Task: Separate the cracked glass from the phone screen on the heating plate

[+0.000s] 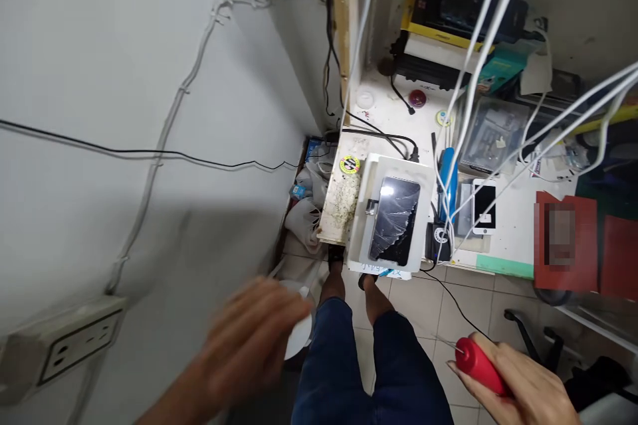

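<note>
My left hand (254,339) is raised at the lower left, smeared by motion, so its fingers do not show clearly. Behind it is a white round object (299,339), partly covered by the hand. At the lower right, my right hand (523,378) is wrapped round a red-handled tool with a thin metal tip (481,365); the tip points left. Beyond both hands, a phone with a cracked screen (393,222) lies on a white flat-topped device (426,199) at the bench's front edge. Neither hand touches the phone.
The white bench (518,239) also bears a white phone (484,206), a blue cylindrical tool (447,176) and a clear plastic box (493,133). White cables (478,60) hang across its right side. Plastic bags (304,216) fill the gap by the wall. A wall socket (82,342) is at left.
</note>
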Motion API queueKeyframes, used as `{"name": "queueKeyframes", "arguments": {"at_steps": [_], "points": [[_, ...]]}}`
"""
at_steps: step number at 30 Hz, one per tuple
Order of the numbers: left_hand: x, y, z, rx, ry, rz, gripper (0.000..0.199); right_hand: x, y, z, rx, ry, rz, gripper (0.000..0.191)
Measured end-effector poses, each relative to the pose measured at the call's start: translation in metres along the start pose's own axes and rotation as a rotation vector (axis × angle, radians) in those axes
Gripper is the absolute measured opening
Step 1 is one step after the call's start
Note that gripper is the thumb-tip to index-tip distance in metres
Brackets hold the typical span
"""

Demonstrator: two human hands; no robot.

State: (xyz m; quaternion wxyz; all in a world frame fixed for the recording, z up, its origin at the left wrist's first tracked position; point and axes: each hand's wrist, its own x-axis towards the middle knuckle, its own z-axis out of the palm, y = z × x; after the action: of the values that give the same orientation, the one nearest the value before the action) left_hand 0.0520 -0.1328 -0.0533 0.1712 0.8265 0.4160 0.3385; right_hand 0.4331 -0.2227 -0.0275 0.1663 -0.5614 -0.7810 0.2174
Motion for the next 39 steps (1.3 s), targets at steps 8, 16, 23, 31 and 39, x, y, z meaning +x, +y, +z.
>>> {"name": "queueKeyframes", "arguments": {"at_steps": [8, 16, 23, 31, 39], "points": [[0.047, -0.076, 0.079, 0.064, 0.004, -0.344, 0.028, 0.002, -0.009, 0.029, 0.04, 0.015, 0.083, 0.034], [0.067, -0.088, 0.107, 0.05, -0.078, -0.385, 0.029, 0.0, -0.009, 0.036, 0.004, 0.066, 0.147, 0.034], [0.065, -0.085, 0.11, 0.056, -0.113, -0.462, 0.036, 0.011, -0.017, 0.035, 0.069, 0.08, 0.17, 0.028], [0.076, -0.085, 0.116, 0.23, -0.13, -0.64, 0.036, 0.016, -0.025, 0.037, 0.114, 0.104, 0.228, 0.024], [0.084, -0.077, 0.11, 0.21, -0.168, -0.55, 0.04, 0.017, -0.024, 0.039, 0.181, 0.125, 0.267, 0.029]]}}
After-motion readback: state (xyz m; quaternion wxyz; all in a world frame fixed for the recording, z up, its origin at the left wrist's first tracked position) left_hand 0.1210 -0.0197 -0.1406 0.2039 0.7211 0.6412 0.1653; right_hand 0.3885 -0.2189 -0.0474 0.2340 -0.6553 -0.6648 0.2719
